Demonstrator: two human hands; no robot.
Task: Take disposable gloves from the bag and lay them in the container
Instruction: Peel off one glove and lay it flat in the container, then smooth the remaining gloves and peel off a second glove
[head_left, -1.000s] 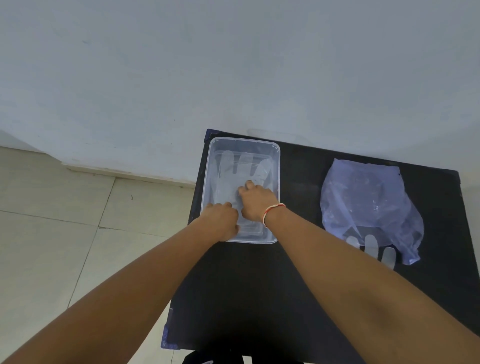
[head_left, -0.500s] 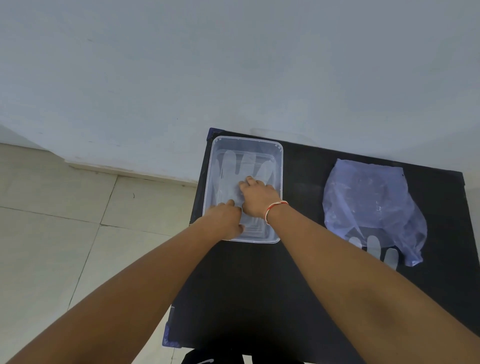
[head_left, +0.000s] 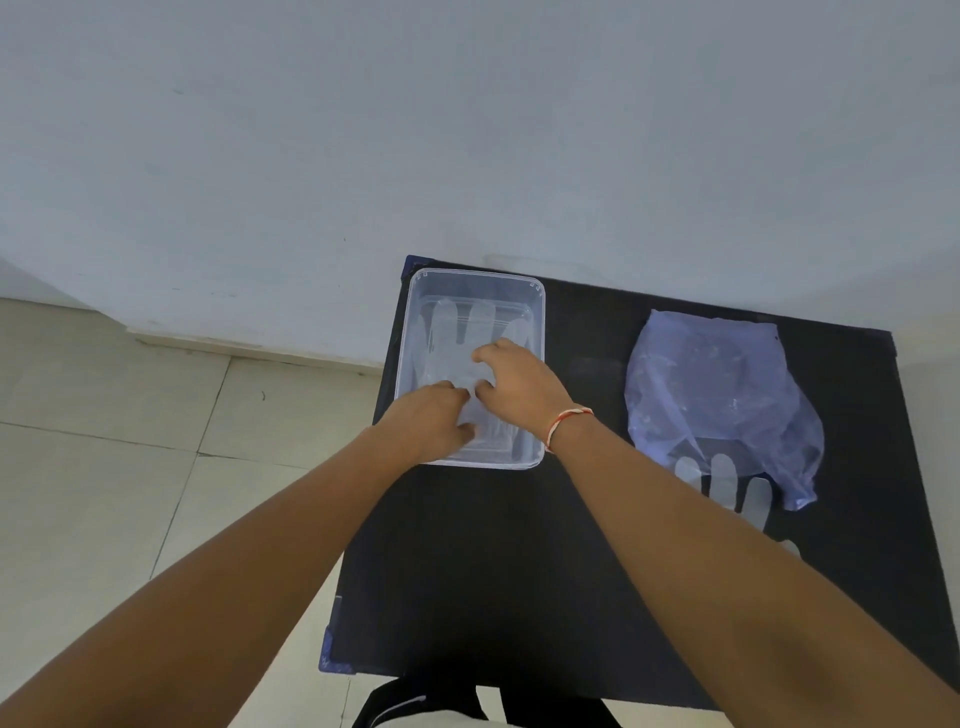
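A clear plastic container stands at the far left of the black table. A see-through disposable glove lies flat inside it, fingers pointing to the wall. My left hand rests on the glove's cuff end at the container's near wall. My right hand, with a red-and-white thread at the wrist, presses on the glove's palm with fingers spread. A bluish plastic bag lies to the right, and glove fingers stick out of its near opening.
The table's left edge drops to a tiled floor. A pale wall runs right behind the table. A dark strap or bag shows at the table's near edge.
My right hand has slid a little farther along the glove toward the wall and spread its fingers. My left hand stays at the cuff end. The view has shifted slightly.
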